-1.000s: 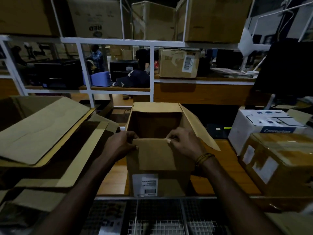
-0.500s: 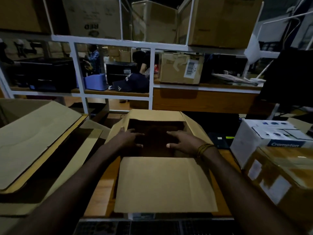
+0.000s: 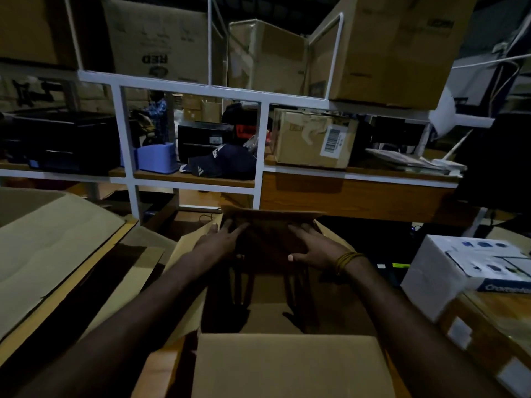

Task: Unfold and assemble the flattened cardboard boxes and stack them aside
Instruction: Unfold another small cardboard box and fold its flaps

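Note:
A brown cardboard box (image 3: 284, 366) stands open on the wooden table right in front of me, its near flap folded out toward me. Both my hands reach over the opening to the far flap (image 3: 270, 222). My left hand (image 3: 221, 241) lies flat on that flap with fingers spread and straight. My right hand (image 3: 314, 245), a yellow band at its wrist, presses the same flap with straight fingers, thumb out. The inside of the box is dark. Flattened cardboard sheets (image 3: 54, 254) lie stacked at my left.
A white Crompton box (image 3: 471, 271) and a brown taped box (image 3: 494, 340) sit at the right. A white metal shelf frame (image 3: 258, 156) behind the table holds cartons, a blue container (image 3: 155, 156), a dark cap (image 3: 227, 162) and black devices.
My hands left the near flap, which folded out toward me, and moved across the opening onto the far flap. The view has closed in on the box.

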Motion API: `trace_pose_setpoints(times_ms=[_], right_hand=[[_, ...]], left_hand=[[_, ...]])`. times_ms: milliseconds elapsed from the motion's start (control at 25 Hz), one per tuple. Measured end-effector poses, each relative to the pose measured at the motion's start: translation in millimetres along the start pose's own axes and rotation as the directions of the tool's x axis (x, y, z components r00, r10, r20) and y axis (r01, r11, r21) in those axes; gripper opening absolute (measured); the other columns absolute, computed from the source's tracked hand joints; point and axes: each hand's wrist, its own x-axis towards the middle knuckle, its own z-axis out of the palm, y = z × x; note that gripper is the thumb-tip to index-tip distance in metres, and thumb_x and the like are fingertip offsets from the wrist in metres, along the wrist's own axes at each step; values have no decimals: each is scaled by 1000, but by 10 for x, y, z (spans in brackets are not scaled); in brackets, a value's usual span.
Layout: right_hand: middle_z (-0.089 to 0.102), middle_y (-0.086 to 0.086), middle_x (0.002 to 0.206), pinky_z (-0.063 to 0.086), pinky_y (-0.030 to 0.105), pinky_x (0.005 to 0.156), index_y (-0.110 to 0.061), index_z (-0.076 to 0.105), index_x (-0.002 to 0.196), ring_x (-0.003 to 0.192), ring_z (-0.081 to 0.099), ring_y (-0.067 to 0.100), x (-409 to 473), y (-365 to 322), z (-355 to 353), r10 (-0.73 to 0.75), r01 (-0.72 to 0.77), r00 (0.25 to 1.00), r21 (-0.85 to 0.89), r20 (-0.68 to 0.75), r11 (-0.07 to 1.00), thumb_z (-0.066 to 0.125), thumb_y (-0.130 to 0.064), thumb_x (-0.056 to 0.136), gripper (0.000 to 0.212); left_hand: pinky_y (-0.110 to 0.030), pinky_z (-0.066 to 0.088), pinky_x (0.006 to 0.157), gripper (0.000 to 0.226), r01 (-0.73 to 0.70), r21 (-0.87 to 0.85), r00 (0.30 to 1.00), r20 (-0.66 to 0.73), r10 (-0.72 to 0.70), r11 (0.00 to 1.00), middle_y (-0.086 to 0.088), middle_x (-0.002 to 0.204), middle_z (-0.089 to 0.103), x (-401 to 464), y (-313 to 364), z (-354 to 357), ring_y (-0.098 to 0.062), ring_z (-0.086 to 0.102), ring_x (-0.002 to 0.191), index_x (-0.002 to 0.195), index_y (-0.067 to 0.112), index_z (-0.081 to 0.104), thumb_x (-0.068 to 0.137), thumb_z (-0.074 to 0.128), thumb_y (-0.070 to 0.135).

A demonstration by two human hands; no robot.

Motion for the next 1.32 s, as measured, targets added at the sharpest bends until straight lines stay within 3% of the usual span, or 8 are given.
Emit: trace_pose_setpoints(times_ms=[240,400,600,880,1000,1120,1200,1320], right_hand=[[-15,-4,164,20,54,120,-37,4,156,152,0,28,522,120,-145,34,-43,997,-125,-73,991,62,-43,93,87],[-1,-2,165,23,51,120,-33,9,156,151,10,28,766,238,-88,98,-105,993,-125,-58,987,63,-37,93,83],[34,5,152,43,51,104,-28,27,150,132,40,30,939,267,6,99,-117,990,-188,-103,975,64,-33,93,68],[36,12,145,41,54,103,-26,31,144,129,39,35,998,270,27,120,-139,988,-222,-95,965,59,-33,95,56],[29,11,151,41,52,106,-31,25,150,135,35,34,962,284,-3,147,-154,988,-160,-55,975,63,-38,93,69],[1,6,165,24,53,118,-33,5,157,150,8,34,782,308,-8,155,-154,988,-84,7,985,65,-43,91,90],[-13,4,165,16,53,121,-31,-1,157,151,-3,34,613,314,1,169,-166,985,-71,36,984,64,-46,91,94],[-19,3,164,19,52,120,-28,-1,158,151,0,34,338,310,11,152,-147,987,-85,54,985,63,-51,90,96]], left_hand=[[-60,40,104,103,28,-39,999,-30,-29,999,-2,159,-28,452,-152,-87,-44,26,141,150,48,-10,88,69,29],[-55,44,102,90,58,-16,997,-49,-59,998,-3,163,-13,645,-139,-125,-45,30,139,154,40,-3,93,60,23],[-54,39,107,81,73,-28,996,-58,-74,997,-10,161,11,759,-100,-93,-42,28,140,155,29,14,91,63,24],[-61,32,111,82,171,-45,985,18,-170,984,-13,161,11,963,-81,-111,-45,20,143,155,26,14,90,65,27],[-58,35,110,81,118,-79,993,-13,-120,990,-15,158,15,1006,-160,-97,-43,25,141,152,27,23,87,70,32],[-53,34,111,73,54,-225,991,-104,-79,973,-14,156,25,880,-215,-82,-36,29,140,150,28,29,88,67,39],[-53,30,112,74,45,-286,989,-121,-82,957,-11,160,16,735,-198,-58,-35,21,145,152,28,25,90,64,42],[-57,28,112,75,66,-260,992,-88,-92,963,-9,163,1,447,-131,-33,-39,10,147,154,31,19,93,57,48]])
